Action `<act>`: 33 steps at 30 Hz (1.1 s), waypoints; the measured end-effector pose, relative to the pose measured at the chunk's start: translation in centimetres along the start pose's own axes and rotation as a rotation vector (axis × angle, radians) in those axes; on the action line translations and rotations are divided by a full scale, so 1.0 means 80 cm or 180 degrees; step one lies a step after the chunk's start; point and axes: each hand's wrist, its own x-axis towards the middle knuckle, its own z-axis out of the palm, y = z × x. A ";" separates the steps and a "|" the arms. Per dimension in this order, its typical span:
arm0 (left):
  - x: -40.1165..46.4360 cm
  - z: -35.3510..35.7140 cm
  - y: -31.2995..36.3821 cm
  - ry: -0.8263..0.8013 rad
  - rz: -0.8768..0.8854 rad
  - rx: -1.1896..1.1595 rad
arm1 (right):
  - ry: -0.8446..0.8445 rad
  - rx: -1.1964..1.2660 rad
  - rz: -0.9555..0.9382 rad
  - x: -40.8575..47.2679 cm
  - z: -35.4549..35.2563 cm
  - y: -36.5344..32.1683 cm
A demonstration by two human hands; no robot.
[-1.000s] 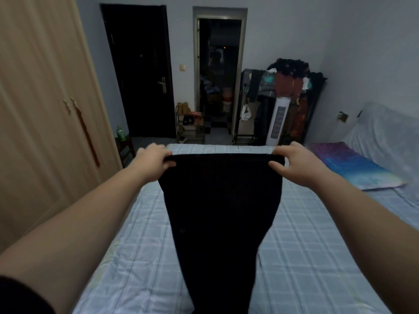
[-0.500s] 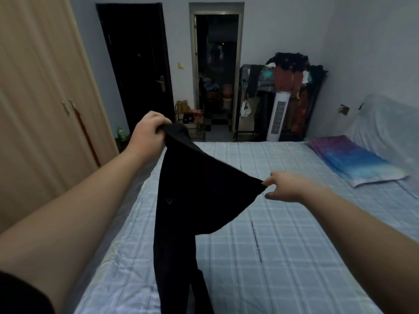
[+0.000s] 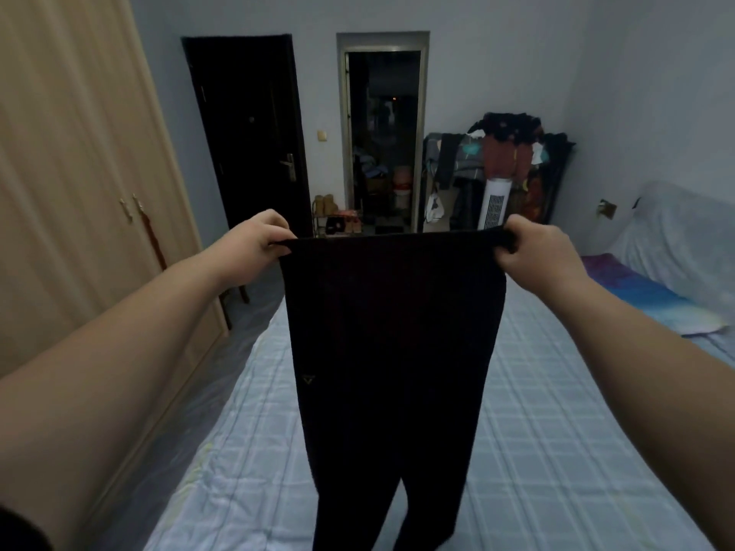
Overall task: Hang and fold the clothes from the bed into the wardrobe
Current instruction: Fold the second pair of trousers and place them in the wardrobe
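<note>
A pair of black trousers [image 3: 389, 351] hangs in front of me over the bed [image 3: 557, 431], its waistband stretched flat and level. My left hand [image 3: 254, 242] pinches the waistband's left corner. My right hand [image 3: 537, 252] grips the right corner. Both legs drop straight down and split near the bottom edge of the view. A small triangular logo shows on the left leg. The wardrobe [image 3: 79, 192], light wood with its doors closed, stands along the left.
A checked pale-blue sheet covers the bed; a purple-blue pillow [image 3: 652, 300] lies at the right. A dark door [image 3: 250, 137], an open doorway [image 3: 384, 141], a shoe rack [image 3: 338, 220], a white tower fan [image 3: 495, 208] and a loaded clothes rack [image 3: 505, 161] line the far wall.
Half a second ago the trousers hung mostly from my raised left hand, with my right hand low. Now both hands are level and the waistband is pulled taut between them.
</note>
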 end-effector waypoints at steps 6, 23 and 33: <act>0.050 -0.052 -0.004 0.0042 -0.0766 0.0458 | 0.0332 0.0333 -0.0513 0.046 -0.034 -0.024; 0.074 -0.075 0.008 0.0131 -0.0803 0.0241 | -0.1318 -0.0540 -0.0384 0.058 -0.053 -0.038; 0.056 -0.105 0.005 0.0590 -0.0247 -0.0144 | -0.1791 0.0183 -0.0668 0.048 -0.038 -0.046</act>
